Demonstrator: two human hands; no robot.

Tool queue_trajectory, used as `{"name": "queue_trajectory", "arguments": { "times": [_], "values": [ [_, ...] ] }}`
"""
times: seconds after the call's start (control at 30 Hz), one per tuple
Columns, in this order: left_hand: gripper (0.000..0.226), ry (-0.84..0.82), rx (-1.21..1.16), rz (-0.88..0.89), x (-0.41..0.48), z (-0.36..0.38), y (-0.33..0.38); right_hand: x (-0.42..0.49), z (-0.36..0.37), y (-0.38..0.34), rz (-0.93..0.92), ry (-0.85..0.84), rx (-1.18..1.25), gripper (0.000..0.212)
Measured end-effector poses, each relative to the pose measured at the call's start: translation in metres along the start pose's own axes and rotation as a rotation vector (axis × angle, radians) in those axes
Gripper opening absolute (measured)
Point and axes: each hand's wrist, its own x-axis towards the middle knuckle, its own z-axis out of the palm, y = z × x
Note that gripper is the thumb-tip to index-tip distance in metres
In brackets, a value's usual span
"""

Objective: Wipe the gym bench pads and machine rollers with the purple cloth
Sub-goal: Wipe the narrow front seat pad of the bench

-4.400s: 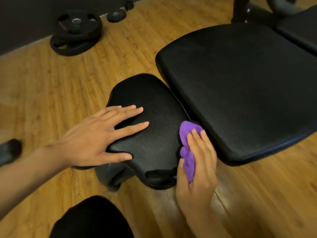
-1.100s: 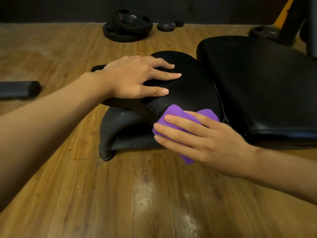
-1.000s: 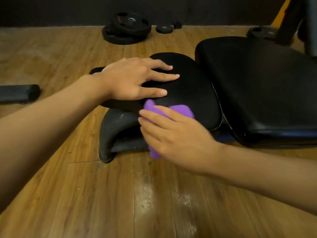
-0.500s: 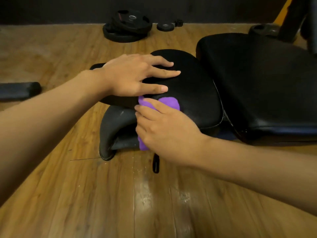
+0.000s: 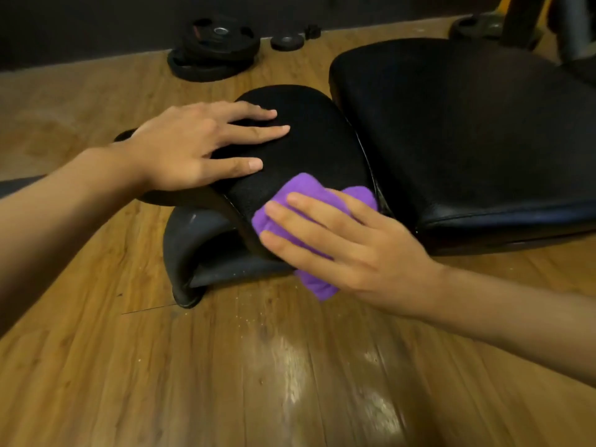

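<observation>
The purple cloth (image 5: pixel 301 188) is lying bunched against the near, rounded edge of the small seat pad (image 5: pixel 306 137), close to the gap where that pad is meeting the large bench pad (image 5: pixel 467 130). A tail of it is hanging below the rim toward the floor. The right hand (image 5: pixel 354 253) is pressing it there with fingers stretched out and spread, the thumb being hidden underneath. In my judgement the flat press is working the soft, fleecy fabric into the pad's curve. The left hand (image 5: pixel 193 146) is resting palm-down on top of the same pad, fingers straight and splayed, holding nothing, most likely bracing the pad against the rubbing. Both pads are showing black, grained, leather-like covering with rounded corners. Beneath the small pad a curved, smooth black shell (image 5: pixel 187 240) is sitting on the wooden plank floor (image 5: pixel 225 366), which is showing glossy patches and fine grit. Black weight plates (image 5: pixel 216 50) are lying stacked by the far wall.
</observation>
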Motion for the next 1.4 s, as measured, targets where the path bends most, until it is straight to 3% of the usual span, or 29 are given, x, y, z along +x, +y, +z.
{"name": "queue_trajectory", "arguments": {
  "times": [0.13, 0.23, 0.33, 0.43, 0.53, 0.7, 0.87, 1.0, 1.17, 1.27, 1.4],
  "values": [
    [0.062, 0.003, 0.008, 0.017, 0.001, 0.002, 0.003, 0.022, 0.010, -0.029, 0.188, 0.052, 0.031, 0.043],
    [0.066, 0.008, 0.025, 0.026, 0.000, 0.002, 0.003, 0.059, 0.021, -0.046, 0.123, 0.086, 0.112, 0.040],
    [0.067, -0.001, 0.037, 0.032, 0.002, 0.001, 0.009, 0.022, 0.020, -0.027, 0.077, 0.135, 0.039, 0.040],
    [0.067, -0.009, 0.042, 0.038, 0.003, 0.002, 0.011, -0.014, 0.015, -0.018, 0.255, 0.196, 0.072, 0.050],
    [0.068, 0.006, 0.045, 0.020, 0.002, 0.001, 0.008, 0.017, 0.016, -0.031, 0.484, 0.260, 0.206, 0.046],
    [0.066, -0.021, 0.025, 0.022, 0.000, 0.003, 0.008, 0.015, 0.016, -0.030, 0.374, 0.198, 0.248, 0.039],
    [0.067, 0.001, 0.018, 0.007, 0.000, 0.002, 0.006, 0.023, 0.003, -0.037, 0.771, 0.175, 0.487, 0.050],
    [0.065, -0.025, -0.010, -0.004, 0.002, 0.003, 0.010, 0.012, 0.006, -0.042, 0.602, 0.152, 0.449, 0.052],
    [0.067, -0.038, -0.005, -0.015, 0.004, -0.001, 0.011, 0.022, 0.000, -0.024, 1.041, 0.186, 0.630, 0.052],
    [0.066, -0.051, -0.013, -0.029, 0.002, 0.000, 0.012, 0.012, 0.002, -0.042, 0.911, 0.174, 0.633, 0.054],
    [0.064, -0.053, 0.006, -0.013, 0.006, -0.001, 0.012, -0.015, 0.007, -0.037, 0.685, 0.137, 0.437, 0.061]
  ]
}}
